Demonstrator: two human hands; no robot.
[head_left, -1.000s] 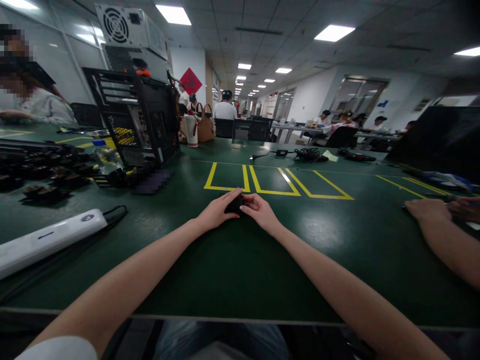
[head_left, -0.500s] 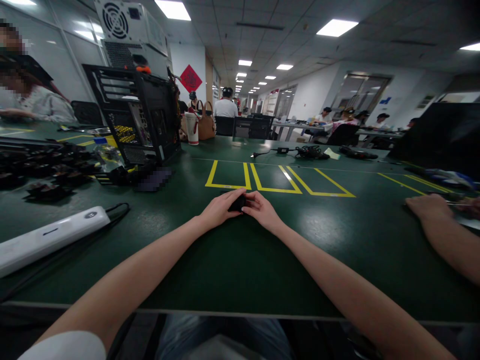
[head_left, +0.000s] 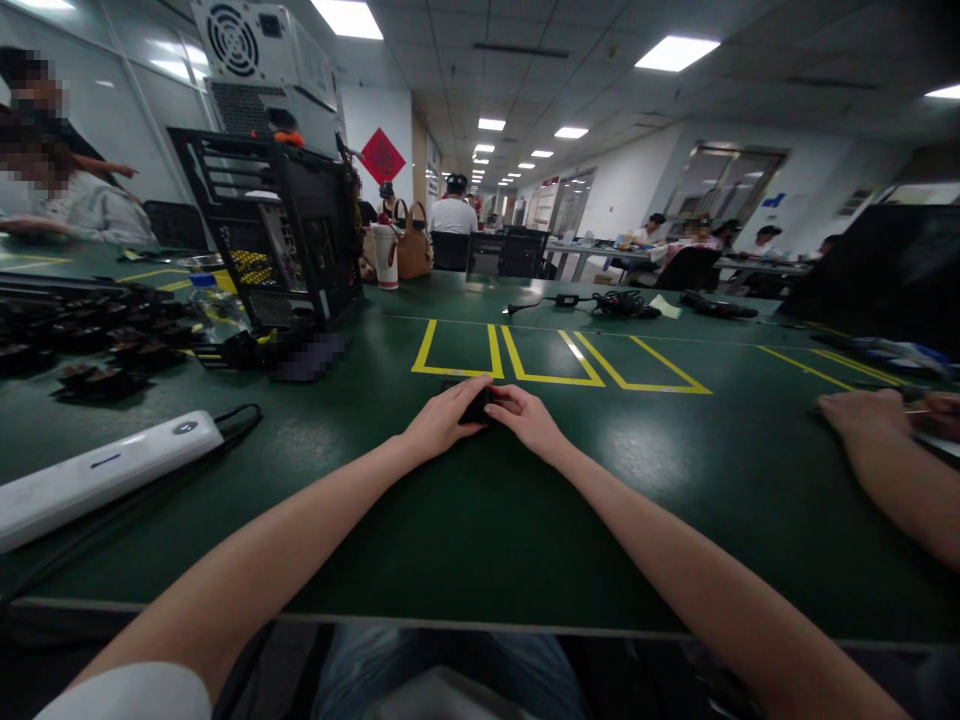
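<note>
Between my two hands, at the middle of the green table (head_left: pixel 480 540), is a small black object (head_left: pixel 477 405) whose kind I cannot make out. My left hand (head_left: pixel 446 412) curls round its left side, fingers over the top and thumb along the near side. From the right, my right hand (head_left: pixel 523 414) reaches its bent fingertips and thumb to the object's right end. Both hands are low over the table, just in front of the yellow tape rectangles (head_left: pixel 457 373). Much of the object is hidden by my fingers.
A white power strip (head_left: pixel 112 475) with a black cable lies left. Behind it are several black parts (head_left: pixel 97 383), a bottle (head_left: pixel 217 310) and an open computer case (head_left: pixel 300 240). Cables (head_left: pixel 622 304) lie at the back. Another person's hand (head_left: pixel 862 412) works at the right.
My hands and the black object stay in nearly the same place, with only slight finger movement at its right end. At far left a standing person's arm now extends.
</note>
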